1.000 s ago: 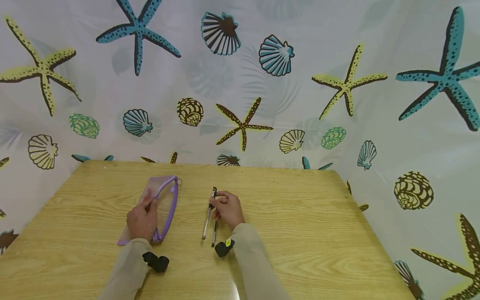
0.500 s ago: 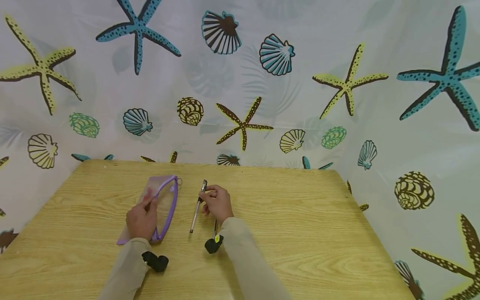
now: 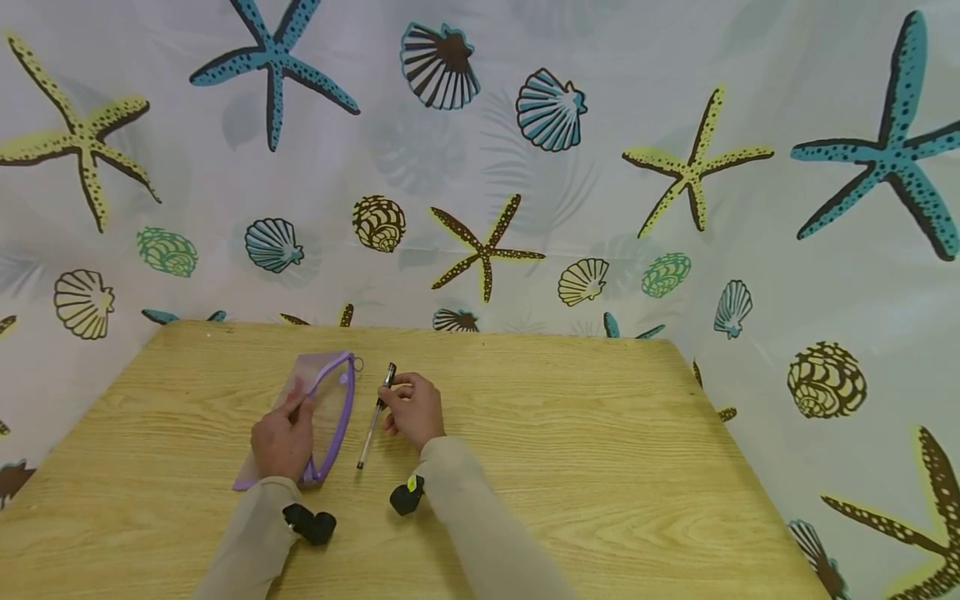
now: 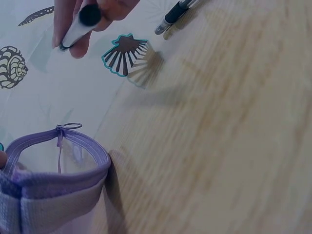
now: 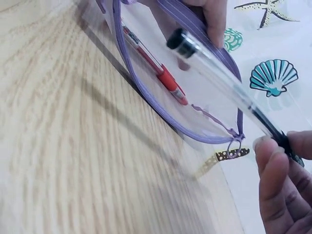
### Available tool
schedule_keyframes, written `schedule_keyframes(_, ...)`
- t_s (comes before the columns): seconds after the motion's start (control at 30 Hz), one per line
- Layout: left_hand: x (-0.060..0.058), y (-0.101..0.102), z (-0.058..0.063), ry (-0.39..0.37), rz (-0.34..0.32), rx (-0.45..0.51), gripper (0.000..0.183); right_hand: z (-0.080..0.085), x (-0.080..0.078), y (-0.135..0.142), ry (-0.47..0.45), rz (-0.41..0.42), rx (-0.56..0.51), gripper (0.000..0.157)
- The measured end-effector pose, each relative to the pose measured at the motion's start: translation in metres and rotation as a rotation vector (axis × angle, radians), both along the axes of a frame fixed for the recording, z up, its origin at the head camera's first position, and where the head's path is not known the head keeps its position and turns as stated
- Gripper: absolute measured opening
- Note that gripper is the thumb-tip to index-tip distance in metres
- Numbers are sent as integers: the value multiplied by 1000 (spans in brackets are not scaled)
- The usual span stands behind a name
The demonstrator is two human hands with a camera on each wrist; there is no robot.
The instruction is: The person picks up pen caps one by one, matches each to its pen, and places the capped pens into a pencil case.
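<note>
A see-through pencil pouch (image 3: 345, 417) with a purple zipper edge lies on the left of the table, its mouth held apart. My left hand (image 3: 283, 437) pinches one side of that mouth. Inside, a red pen (image 5: 168, 80) shows through in the right wrist view. Just right of the pouch, my right hand (image 3: 416, 414) pinches a clear-barrelled black pen (image 3: 369, 437) near its capped end, with the other end angled toward me. A second black pen (image 4: 174, 13) lies on the table in the left wrist view; in the head view the right arm hides it.
The wood-grain table (image 3: 585, 467) reaches out on both sides of the arms. A white curtain (image 3: 480, 158) printed with starfish and shells hangs behind it and along its sides. Each wrist carries a small black camera (image 3: 311, 523).
My right hand has lifted one black pen away from the other and carried it left, close to the pouch. The left hand and pouch have stayed in place.
</note>
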State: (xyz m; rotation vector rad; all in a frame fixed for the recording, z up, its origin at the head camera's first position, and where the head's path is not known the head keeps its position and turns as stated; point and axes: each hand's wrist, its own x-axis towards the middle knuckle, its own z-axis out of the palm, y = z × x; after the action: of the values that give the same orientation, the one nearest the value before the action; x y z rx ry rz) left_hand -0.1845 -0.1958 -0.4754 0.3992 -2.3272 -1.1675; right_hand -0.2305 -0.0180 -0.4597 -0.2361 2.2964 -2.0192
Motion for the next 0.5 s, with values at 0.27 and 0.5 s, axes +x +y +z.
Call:
schedule_keyframes(0.27, 0, 1, 1, -1, 2, 6, 32, 0, 0, -14, -6, 11, 21, 27)
schedule_keyframes(0.5, 2, 0, 1, -9, -16, -5, 31, 0, -1, -23, -41, 36, 15, 30)
